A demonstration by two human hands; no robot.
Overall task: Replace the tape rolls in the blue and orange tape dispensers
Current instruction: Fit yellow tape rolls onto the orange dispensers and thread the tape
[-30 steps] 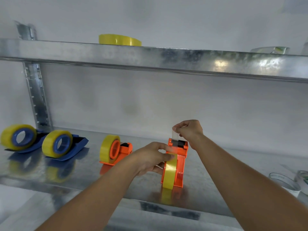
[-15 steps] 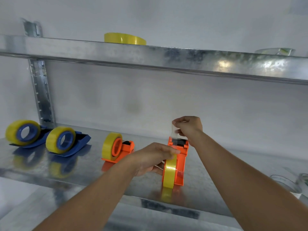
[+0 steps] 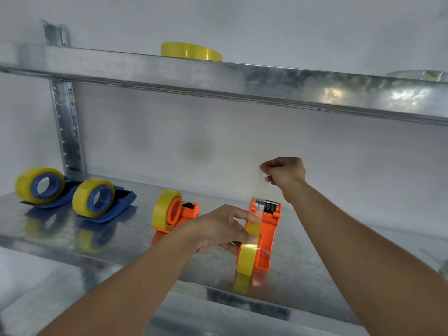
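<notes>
Two blue plastic tape dispensers (image 3: 106, 209) with yellow tape rolls (image 3: 93, 197), two orange plastic tape dispensers (image 3: 265, 236) also wound in yellow, mottled silver galvanised steel shelf (image 3: 72, 238), clear tape strip (image 3: 260, 187), pale grey wall (image 3: 218, 146)

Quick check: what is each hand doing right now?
Left hand: grips the yellow tape roll in the orange tape dispenser.
Right hand: pinches the clear tape end, pulled up above the cutter.
</notes>
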